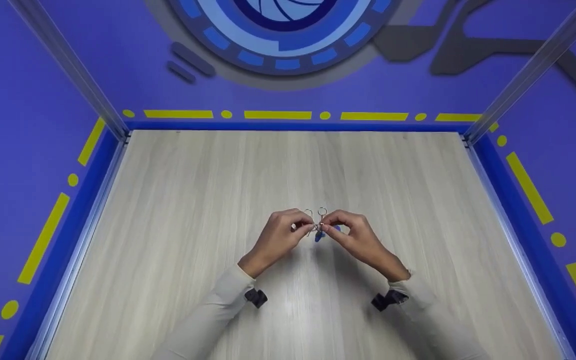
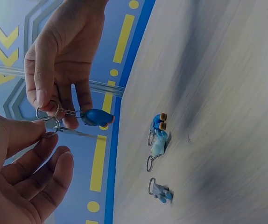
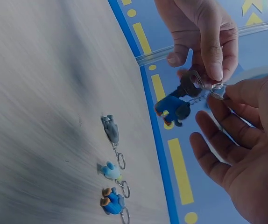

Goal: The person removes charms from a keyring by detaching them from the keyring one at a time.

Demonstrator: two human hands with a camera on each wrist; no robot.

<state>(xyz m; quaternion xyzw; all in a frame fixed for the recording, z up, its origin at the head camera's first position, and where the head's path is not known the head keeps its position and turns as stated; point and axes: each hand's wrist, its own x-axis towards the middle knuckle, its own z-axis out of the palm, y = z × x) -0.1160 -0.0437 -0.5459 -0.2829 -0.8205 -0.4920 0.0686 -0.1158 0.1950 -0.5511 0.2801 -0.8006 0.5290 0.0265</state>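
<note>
My left hand and right hand meet fingertip to fingertip above the middle of the table. Thumb and index finger of the left pinch a metal key ring, and a grey key hangs there. In the left wrist view, the right thumb and fingers pinch the ring of a keychain whose blue figure dangles on a short chain. The two rings overlap between the fingertips. The right wrist view shows the key close beside the blue figure. Fingertips partly hide both rings.
Below the hands, three more keychains lie on the wood-grain table: a blue figure, a light blue one and a grey one. Purple-blue panels with metal posts enclose the table's back and sides.
</note>
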